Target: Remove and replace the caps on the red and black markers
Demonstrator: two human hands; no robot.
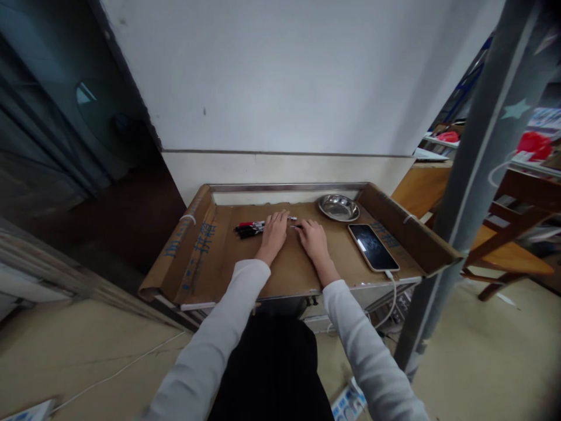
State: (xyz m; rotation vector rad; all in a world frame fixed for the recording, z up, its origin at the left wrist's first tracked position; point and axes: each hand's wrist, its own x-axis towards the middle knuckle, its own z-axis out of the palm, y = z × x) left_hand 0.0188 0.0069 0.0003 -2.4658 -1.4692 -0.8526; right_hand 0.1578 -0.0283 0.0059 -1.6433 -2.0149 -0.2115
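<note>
A small bundle of pens (249,230), one red and others black, lies crosswise on a cardboard-lined tabletop (236,275). My left hand (275,233) rests over the bundle with its fingers bent down around it, hiding the pens' middle part. Light-coloured ends poke out to the right of these fingers. Close beside it, my right hand (312,238) has curled fingers touching a slim dark tip at the pens' right end. What its fingertips hold is mostly hidden.
Behind my right hand stands a shallow metal bowl (339,207). A phone (374,248) with a white charging cable (393,292) lies at the right. Raised cardboard flaps (397,225) line the table's sides. A grey metal post (464,175) and a wooden chair (504,240) stand farther right.
</note>
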